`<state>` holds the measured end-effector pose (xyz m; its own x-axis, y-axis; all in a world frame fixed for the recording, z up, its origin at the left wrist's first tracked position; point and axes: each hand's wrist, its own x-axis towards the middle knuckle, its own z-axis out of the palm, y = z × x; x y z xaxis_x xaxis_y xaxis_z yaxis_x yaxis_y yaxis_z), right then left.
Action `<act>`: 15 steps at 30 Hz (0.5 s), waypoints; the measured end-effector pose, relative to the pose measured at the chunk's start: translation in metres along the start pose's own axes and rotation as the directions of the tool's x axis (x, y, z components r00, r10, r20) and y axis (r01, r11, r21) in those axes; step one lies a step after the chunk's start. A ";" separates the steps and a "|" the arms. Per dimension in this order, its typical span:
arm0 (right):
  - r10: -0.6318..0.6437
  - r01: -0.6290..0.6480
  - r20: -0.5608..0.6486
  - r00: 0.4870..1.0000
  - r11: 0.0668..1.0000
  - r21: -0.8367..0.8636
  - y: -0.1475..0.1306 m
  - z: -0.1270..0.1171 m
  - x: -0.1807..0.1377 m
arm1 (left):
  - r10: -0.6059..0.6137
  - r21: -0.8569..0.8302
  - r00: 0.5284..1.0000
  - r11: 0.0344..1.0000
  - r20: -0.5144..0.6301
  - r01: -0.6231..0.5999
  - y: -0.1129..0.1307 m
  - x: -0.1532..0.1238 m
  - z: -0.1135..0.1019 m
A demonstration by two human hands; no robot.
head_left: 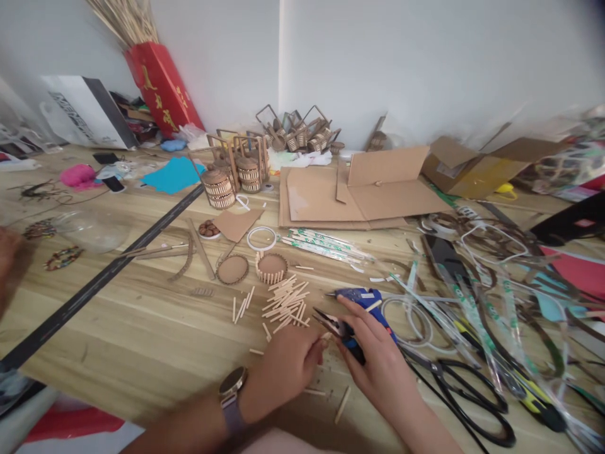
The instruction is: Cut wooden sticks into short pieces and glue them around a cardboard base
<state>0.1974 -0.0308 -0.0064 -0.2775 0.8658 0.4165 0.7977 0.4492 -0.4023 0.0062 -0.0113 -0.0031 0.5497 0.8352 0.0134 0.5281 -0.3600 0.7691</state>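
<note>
My right hand [378,359] is closed round the blue-handled pliers [338,326], whose jaws point left toward my left hand. My left hand [286,369], with a watch on the wrist, is curled with fingertips pinched on a small wooden stick at the pliers' tip. A pile of short wooden sticks [286,304] lies just beyond my hands. Behind the pile stand a small round stick basket [271,267] and a cardboard disc [232,269]. A blue glue gun [359,296] lies right by my right hand.
Black scissors [472,394] and a tangle of wrappers and wires lie at right. Flat cardboard [359,195] and an open box [472,167] sit behind. Finished wooden baskets [236,173] stand mid-back, a red box [161,88] far left. Another person's hand [9,258] shows at the left edge.
</note>
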 end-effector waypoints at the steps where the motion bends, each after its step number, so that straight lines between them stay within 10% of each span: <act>1: 0.010 -0.009 0.019 1.000 0.999 -0.041 0.001 0.002 -0.001 | 0.014 0.048 1.000 0.999 -0.001 -0.014 0.000 0.000 0.001; 15: 0.097 -0.066 0.093 0.991 0.955 -0.290 -0.003 0.016 -0.010 | -0.133 0.514 0.980 0.857 0.145 0.040 0.019 0.001 -0.005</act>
<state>0.1895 -0.0373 -0.0230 -0.2474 0.9221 0.2975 0.9354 0.3074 -0.1749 0.0137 -0.0149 0.0153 0.5628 0.8063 -0.1818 0.8072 -0.4888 0.3311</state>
